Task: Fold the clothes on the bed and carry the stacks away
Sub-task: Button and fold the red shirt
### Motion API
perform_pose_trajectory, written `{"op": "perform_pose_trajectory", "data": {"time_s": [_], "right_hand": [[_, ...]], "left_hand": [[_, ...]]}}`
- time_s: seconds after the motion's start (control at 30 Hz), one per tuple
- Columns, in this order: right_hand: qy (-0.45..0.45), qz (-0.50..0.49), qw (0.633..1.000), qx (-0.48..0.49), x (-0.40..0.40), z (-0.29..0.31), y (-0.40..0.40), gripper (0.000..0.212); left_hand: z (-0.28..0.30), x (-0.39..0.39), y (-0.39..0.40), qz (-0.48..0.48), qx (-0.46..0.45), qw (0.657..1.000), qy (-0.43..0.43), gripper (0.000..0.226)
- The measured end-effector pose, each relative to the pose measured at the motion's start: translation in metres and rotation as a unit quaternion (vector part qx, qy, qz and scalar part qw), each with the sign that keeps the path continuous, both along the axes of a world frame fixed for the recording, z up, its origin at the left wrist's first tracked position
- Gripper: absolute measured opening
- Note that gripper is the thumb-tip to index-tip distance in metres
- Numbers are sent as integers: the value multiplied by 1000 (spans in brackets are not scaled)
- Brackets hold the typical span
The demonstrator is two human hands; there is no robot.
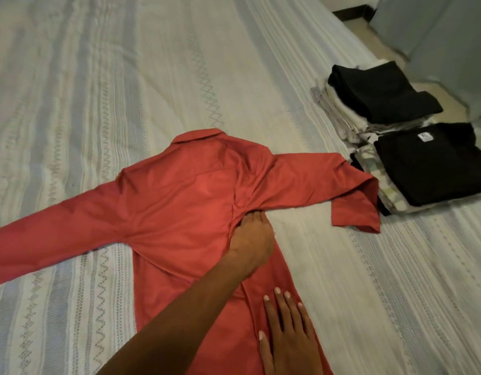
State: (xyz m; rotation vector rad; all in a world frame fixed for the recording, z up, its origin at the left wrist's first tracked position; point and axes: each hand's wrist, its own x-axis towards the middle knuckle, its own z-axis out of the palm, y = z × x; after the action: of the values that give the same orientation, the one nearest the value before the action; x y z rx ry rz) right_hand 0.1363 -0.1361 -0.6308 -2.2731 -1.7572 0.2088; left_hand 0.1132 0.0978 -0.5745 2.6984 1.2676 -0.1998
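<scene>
Now left hand [250,239] bunches the red shirt [185,201] at the armpit, right hand [288,334] flat; the sleeve could fold crooked.

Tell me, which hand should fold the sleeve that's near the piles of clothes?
Probably the left hand. It already pinches the red shirt at that sleeve's armpit, while the right hand lies flat lower down, holding the shirt's side steady.
</scene>
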Motion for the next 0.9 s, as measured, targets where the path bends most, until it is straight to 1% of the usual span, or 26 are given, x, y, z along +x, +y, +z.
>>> {"op": "perform_pose_trajectory", "data": {"time_s": [0.03, 0.07, 0.1, 0.13, 0.17, 0.2, 0.23, 0.27, 0.3, 0.33, 0.37, 0.4, 0.43, 0.47, 0.5, 0.53, 0.6, 0.63, 0.67, 0.7, 0.73, 0.77, 0.8, 0.83, 0.87, 0.9], "right_hand": [[17, -10, 1000, 5, 3, 5, 10, 61], [34, -16, 999, 21, 6, 12, 22, 52], [79, -24, 996, 42, 11, 23, 37, 42], [157, -45, 985, 64, 20, 35, 58, 33], [258, -90, 959, 75, 30, 44, 80, 26], [351, -160, 919, 85, 45, 52, 107, 20], [424, -246, 866, 98, 60, 60, 136, 19], [507, -328, 791, 100, 76, 63, 165, 22], [593, -382, 701, 101, 91, 66, 193, 25], [669, -399, 620, 94, 102, 70, 215, 28], [711, -403, 568, 100, 110, 74, 233, 28], [717, -408, 554, 112, 115, 78, 248, 24], [689, -421, 577, 127, 115, 82, 258, 18], [638, -428, 621, 154, 112, 84, 265, 14], [578, -417, 676, 186, 107, 86, 269, 16], [516, -382, 737, 213, 98, 89, 272, 20], [382, -256, 854, 244, 78, 91, 275, 25], [291, -165, 914, 230, 68, 92, 276, 21], [178, -68, 959, 207, 60, 91, 275, 15], [94, 28, 979, 178, 51, 87, 276, 17], [75, 105, 984, 123, 44, 81, 275, 23], [95, 154, 981, 66, 38, 83, 274, 25], [124, 176, 976, 39, 35, 83, 271, 22], [154, 169, 973, 35, 34, 85, 266, 19], [172, 139, 973, 62, 34, 85, 260, 17], [172, 98, 973, 115, 37, 89, 256, 18]], "left_hand": [[13, 3, 5, -11, 2, 1000, -18, 22], [21, 7, 13, -17, 21, 999, -33, 31], [28, 10, 22, -14, 51, 997, -53, 38], [36, 16, 34, 20, 58, 996, -66, 37], [40, 20, 43, 34, 83, 993, -72, 33], [44, 23, 52, 53, 87, 991, -89, 26], [44, 27, 62, 61, 75, 988, -117, 21], [44, 28, 70, 77, 49, 986, -139, 19], [40, 29, 78, 89, 29, 983, -161, 17], [40, 28, 84, 100, -2, 977, -186, 12], [37, 27, 90, 121, -28, 966, -225, 7], [37, 25, 96, 150, -54, 948, -277, 3], [35, 23, 102, 181, -80, 923, -329, 3], [38, 21, 108, 216, -112, 896, -372, 8], [44, 20, 114, 250, -147, 866, -407, 12], [53, 20, 121, 281, -188, 829, -446, 14], [73, 16, 136, 321, -270, 744, -520, 20], [80, 10, 145, 338, -303, 708, -541, 28], [88, 2, 152, 348, -331, 683, -550, 36], [89, -9, 159, 357, -350, 668, -551, 44], [87, -23, 162, 362, -361, 667, -541, 49], [82, -36, 163, 366, -365, 676, -524, 50], [75, -49, 163, 367, -365, 690, -506, 48], [68, -63, 161, 370, -355, 708, -486, 46], [60, -76, 160, 369, -338, 729, -466, 48], [54, -87, 159, 361, -315, 757, -445, 53]]}}
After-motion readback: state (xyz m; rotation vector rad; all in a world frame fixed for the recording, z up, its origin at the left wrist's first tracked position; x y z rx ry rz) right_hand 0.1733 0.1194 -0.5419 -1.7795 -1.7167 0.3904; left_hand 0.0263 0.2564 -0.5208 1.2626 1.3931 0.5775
